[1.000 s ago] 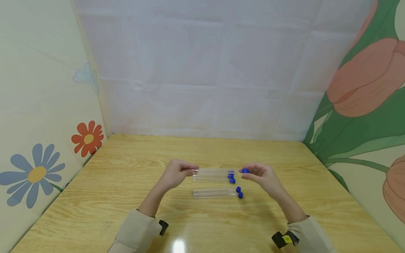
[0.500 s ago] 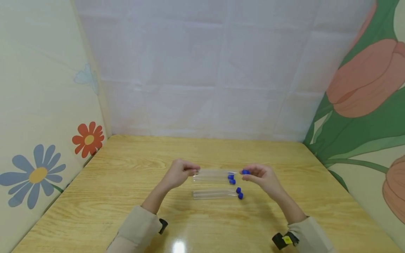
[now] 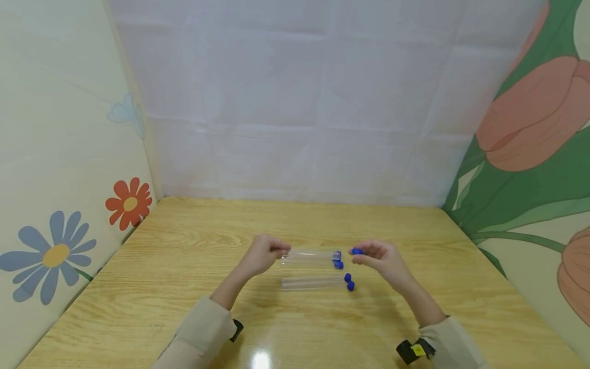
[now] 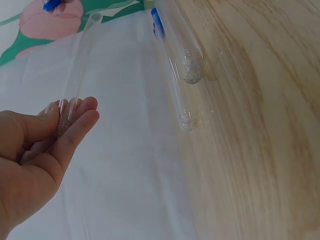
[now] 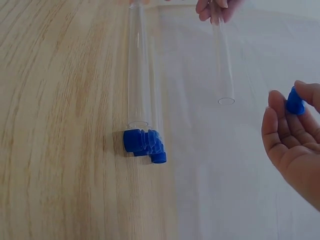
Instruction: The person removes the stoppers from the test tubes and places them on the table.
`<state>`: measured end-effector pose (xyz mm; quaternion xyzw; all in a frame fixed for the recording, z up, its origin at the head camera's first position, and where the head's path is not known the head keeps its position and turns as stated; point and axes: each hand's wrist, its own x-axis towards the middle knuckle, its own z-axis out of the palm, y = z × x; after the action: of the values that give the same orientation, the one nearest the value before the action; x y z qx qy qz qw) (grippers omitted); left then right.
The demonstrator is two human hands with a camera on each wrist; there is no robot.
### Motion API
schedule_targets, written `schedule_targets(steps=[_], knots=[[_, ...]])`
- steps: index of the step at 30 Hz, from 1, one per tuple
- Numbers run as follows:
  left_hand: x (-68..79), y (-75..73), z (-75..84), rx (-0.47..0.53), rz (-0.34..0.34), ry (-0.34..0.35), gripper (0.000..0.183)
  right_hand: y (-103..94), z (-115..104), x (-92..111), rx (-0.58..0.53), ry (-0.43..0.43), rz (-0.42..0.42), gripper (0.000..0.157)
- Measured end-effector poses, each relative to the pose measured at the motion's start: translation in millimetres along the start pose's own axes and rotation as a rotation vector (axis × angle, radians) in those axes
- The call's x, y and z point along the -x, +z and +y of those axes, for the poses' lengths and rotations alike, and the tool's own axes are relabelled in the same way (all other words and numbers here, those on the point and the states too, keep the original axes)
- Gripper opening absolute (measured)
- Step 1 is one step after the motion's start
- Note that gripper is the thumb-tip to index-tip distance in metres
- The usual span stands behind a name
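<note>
Clear tube (image 3: 306, 253), pinched by the left hand (image 3: 259, 255) above the counter (image 3: 295, 328), overlaps lying tubes (image 3: 309, 262) in the head view, the right hand (image 3: 380, 260) pinching a blue cap (image 3: 357, 251), while the left wrist view adds the lying tubes' rounded ends and the right wrist view the held tube's open mouth, apart from the cap.

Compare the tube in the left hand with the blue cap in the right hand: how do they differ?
The tube is long and slender, while the cap is short and stubby. The tube is clear; the cap is solid blue. The left hand holds the tube near one end, whereas the right hand pinches the cap. Both are held off the table, apart from each other.
</note>
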<state>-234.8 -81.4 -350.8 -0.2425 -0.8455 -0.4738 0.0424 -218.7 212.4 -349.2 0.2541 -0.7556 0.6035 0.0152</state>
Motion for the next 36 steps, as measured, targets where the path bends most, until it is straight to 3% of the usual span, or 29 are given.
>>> schedule_targets(steps=[14, 36], knots=[[-3.0, 8.2, -10.0, -0.017, -0.049, 0.009, 0.014, 1.6, -1, 1, 0.004, -0.01, -0.028, 0.023], [-8.5, 16.5, -18.1, -0.152, -0.08, 0.019, 0.011, 0.3, 3, -1, 0.005, -0.005, -0.038, 0.021]])
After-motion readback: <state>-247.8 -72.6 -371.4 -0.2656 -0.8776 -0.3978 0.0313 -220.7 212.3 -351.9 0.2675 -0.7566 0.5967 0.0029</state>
